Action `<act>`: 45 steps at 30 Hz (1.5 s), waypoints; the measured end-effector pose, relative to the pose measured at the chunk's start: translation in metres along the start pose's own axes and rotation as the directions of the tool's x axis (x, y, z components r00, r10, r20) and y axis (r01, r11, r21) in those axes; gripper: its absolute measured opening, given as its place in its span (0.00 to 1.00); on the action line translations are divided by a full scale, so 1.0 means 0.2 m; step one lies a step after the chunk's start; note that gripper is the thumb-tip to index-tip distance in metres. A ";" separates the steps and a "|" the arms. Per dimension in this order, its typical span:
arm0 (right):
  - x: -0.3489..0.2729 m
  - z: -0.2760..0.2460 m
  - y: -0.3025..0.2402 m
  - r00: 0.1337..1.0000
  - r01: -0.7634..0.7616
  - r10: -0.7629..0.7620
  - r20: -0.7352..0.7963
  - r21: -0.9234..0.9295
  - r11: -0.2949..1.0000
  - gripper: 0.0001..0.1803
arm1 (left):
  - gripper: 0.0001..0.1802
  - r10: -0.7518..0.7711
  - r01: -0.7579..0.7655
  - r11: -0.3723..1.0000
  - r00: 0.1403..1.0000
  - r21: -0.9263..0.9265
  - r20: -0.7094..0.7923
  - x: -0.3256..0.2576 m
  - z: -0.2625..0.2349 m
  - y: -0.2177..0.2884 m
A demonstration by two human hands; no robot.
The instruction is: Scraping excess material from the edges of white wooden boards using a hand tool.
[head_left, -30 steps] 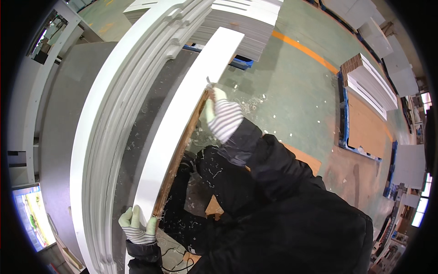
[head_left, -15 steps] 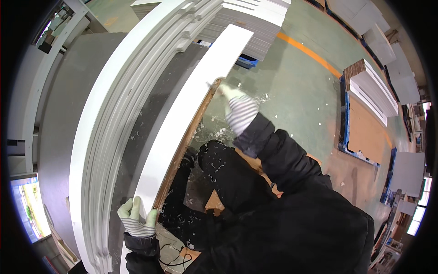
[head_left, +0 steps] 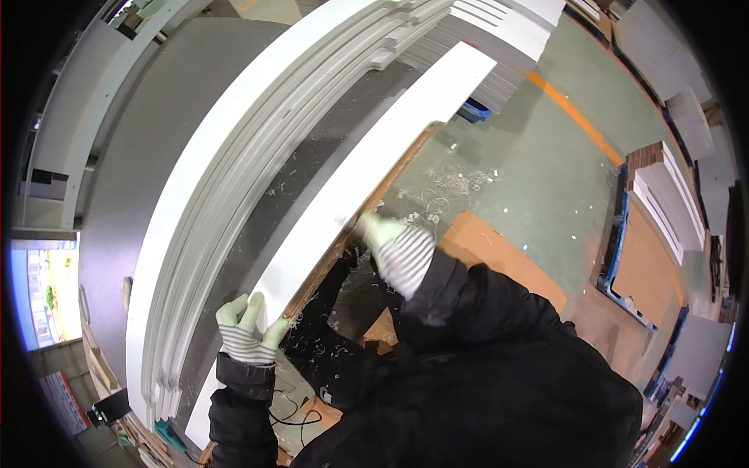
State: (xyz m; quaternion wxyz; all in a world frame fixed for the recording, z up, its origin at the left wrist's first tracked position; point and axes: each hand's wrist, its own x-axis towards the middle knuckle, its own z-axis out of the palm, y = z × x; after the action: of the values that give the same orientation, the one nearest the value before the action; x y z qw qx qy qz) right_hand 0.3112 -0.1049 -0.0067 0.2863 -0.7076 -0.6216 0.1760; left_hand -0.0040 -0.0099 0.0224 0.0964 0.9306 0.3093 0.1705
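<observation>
A long white board [head_left: 351,183] with a raw brown edge [head_left: 324,269] lies slanting in front of me, its far end notched. My left hand [head_left: 248,331], in a pale striped glove, grips the near part of this board, fingers on the white face and thumb at the brown edge. Midway along that edge is my right hand [head_left: 394,249], gloved alike and closed. Motion blurs its fingertips, and what they hold is too smeared to make out. Pale curly shavings [head_left: 429,207] litter the floor beyond the right hand.
Left of the board, a stack of white curved-looking panels [head_left: 234,148] stands on a dark grey tabletop [head_left: 172,101]. More stacked boards [head_left: 499,47] are at the far end. Cardboard [head_left: 499,253] lies on the floor; a blue pallet [head_left: 616,257] with boards stands right. A black cable [head_left: 296,417] lies near me.
My right hand has slid along the board's brown edge from the far notch toward me. My left hand keeps its grip on the board. The whole view has shifted.
</observation>
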 end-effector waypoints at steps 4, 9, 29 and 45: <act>0.06 -0.03 -0.06 0.981 -0.017 -0.031 0.192 0.243 0.970 0.17 | 0.38 -0.041 0.041 0.999 0.999 0.005 0.003 -0.02 0.02 -0.02; 0.19 -0.21 0.52 0.847 -0.288 0.480 -0.230 0.560 0.777 0.28 | 0.34 0.035 -0.034 0.999 0.999 0.021 -0.015 0.10 0.06 0.07; 0.18 0.12 0.09 0.952 -0.300 0.272 0.139 0.259 0.918 0.24 | 0.33 0.052 -0.048 0.994 0.998 0.094 -0.039 0.01 0.02 0.04; 0.06 0.32 -0.03 0.969 -0.245 0.222 0.106 0.441 0.863 0.28 | 0.36 -0.002 0.006 1.000 0.991 0.027 -0.134 -0.06 0.05 0.01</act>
State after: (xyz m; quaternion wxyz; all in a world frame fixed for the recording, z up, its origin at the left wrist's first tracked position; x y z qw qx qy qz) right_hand 0.2690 -0.0816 -0.0506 0.4030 -0.6870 -0.4807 0.3668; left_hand -0.0072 -0.0196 0.0109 0.0629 0.9176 0.3192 0.2282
